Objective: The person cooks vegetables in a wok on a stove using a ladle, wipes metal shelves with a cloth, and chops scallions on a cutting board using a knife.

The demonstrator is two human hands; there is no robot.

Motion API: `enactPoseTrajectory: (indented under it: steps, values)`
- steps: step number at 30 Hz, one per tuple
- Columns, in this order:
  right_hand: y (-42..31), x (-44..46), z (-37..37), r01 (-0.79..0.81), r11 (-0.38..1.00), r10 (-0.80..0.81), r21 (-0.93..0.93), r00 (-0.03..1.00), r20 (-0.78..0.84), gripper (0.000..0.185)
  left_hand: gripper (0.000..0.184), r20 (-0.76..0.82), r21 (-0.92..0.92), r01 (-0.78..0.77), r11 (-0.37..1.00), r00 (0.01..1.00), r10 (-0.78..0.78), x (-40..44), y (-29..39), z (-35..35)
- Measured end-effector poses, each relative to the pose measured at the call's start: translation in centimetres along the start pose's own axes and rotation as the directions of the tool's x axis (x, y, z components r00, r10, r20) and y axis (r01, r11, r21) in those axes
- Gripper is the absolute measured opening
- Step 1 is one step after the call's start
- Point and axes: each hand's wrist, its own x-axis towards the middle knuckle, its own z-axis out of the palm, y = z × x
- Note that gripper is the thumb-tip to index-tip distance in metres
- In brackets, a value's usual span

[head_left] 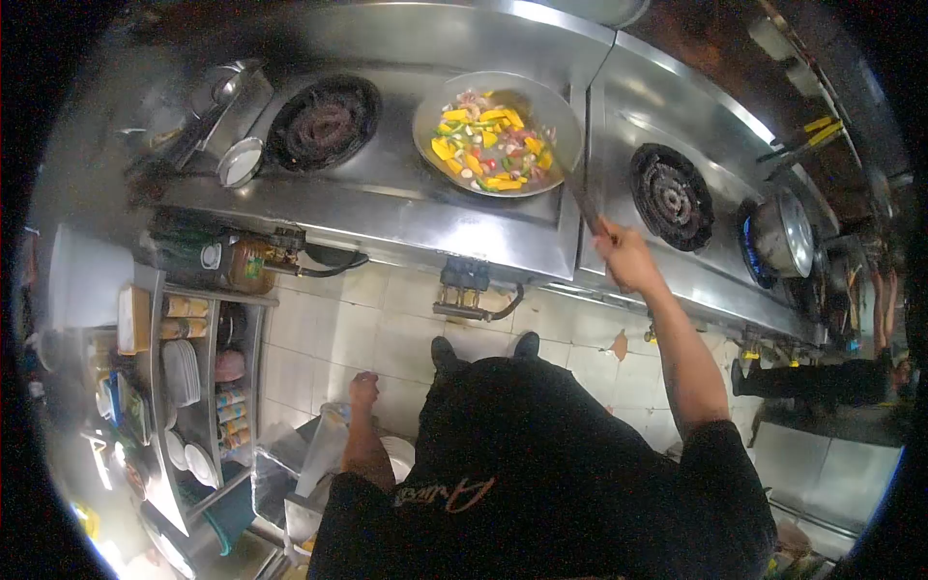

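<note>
My right hand point(626, 256) is closed round the handle of a long utensil point(582, 198), which reaches into a wide round pan point(570, 116) on the stove. The utensil's far end is blurred over the food. In the pan lie yellow pieces point(490, 138), with green, red and pinkish bits among them. My left hand point(363, 389) hangs low beside my body, away from the stove, with its fingers curled in; whether it holds anything is too small to tell.
A bare burner point(324, 124) is left of the pan, another point(672, 196) right of it. Farther right, a pot point(791, 232) stands by a blue flame. A small bowl point(240, 162) sits at the stove's left. Shelves with plates point(181, 372) stand lower left. Another person's dark-clad leg point(812, 382) shows at right.
</note>
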Motion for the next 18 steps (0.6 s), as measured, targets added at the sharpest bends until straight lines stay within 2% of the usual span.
enactPoseTrajectory:
  steps: [2,3,5,6,7,8,9,11,12,13,14,15,16,18]
  values:
    - [-0.7,-1.5,-1.0,-0.041,0.998,0.034,0.051,0.99,0.134,0.048,0.034,0.013,0.036,0.077,0.996,0.997,-0.077,-0.1,-0.3,0.0]
    - [0.7,-1.7,-1.2,0.036,0.998,-0.039,0.041,0.997,0.061,0.047,0.035,0.019,0.054,0.114,0.992,0.993,-0.116,-0.2,-0.5,-0.1]
    - [3.7,-1.0,-1.0,0.202,0.979,-0.201,0.015,0.977,-0.071,0.046,0.034,-0.008,-0.149,0.353,0.924,0.934,-0.358,-2.2,0.8,-0.5]
    - [2.5,-0.5,-1.3,0.095,0.995,-0.094,0.004,0.993,-0.069,0.046,0.031,-0.079,0.211,-0.035,0.977,0.995,0.053,-2.5,-0.5,-0.4]
    - [0.9,0.5,-1.3,0.008,1.0,-0.008,-0.003,0.998,-0.061,0.047,0.029,-0.014,0.561,-0.355,0.748,0.899,0.437,-2.2,-3.8,0.5]
    - [1.5,2.2,-0.1,0.055,0.998,-0.054,0.011,0.992,-0.117,0.047,0.026,0.17,0.811,-0.493,0.316,0.714,0.679,-2.4,-7.5,1.2]
    - [2.6,4.4,1.3,0.137,0.99,-0.131,0.037,0.98,-0.151,0.048,0.018,-0.239,0.496,0.017,0.868,0.964,0.118,-3.1,-9.7,4.1]
    - [0.9,5.4,1.9,0.078,0.981,-0.091,0.176,0.994,0.068,0.045,0.024,-0.024,0.679,0.086,0.729,0.995,-0.095,-1.7,-10.0,6.5]
    - [-0.4,5.2,1.9,0.043,0.974,-0.087,0.22,0.977,0.196,0.044,0.031,-0.225,0.508,0.213,0.835,0.968,-0.11,-3.8,-6.9,5.7]
    - [1.5,6.1,2.4,0.225,0.966,-0.246,0.13,0.952,0.183,0.047,0.039,-0.418,0.29,0.258,0.922,0.901,-0.12,-6.4,-1.4,4.2]
    - [3.4,7.2,2.9,0.399,0.916,-0.399,0.035,0.902,0.164,0.052,0.045,-0.354,0.232,0.337,0.912,0.903,-0.244,-6.1,-0.3,3.7]
    - [4.8,7.9,2.5,0.511,0.859,-0.504,-0.008,0.85,0.152,0.053,0.043,-0.416,0.175,0.345,0.922,0.875,-0.248,-8.3,4.7,2.5]
    - [5.4,7.9,2.5,0.58,0.815,-0.574,-0.001,0.807,0.142,0.054,0.042,-0.547,-0.045,0.405,0.913,0.755,-0.362,-10.0,8.7,2.2]
    - [6.4,8.2,2.8,0.569,0.815,-0.579,0.11,0.796,0.174,0.056,0.041,-0.589,-0.026,0.317,0.948,0.762,-0.27,-9.6,6.6,4.8]
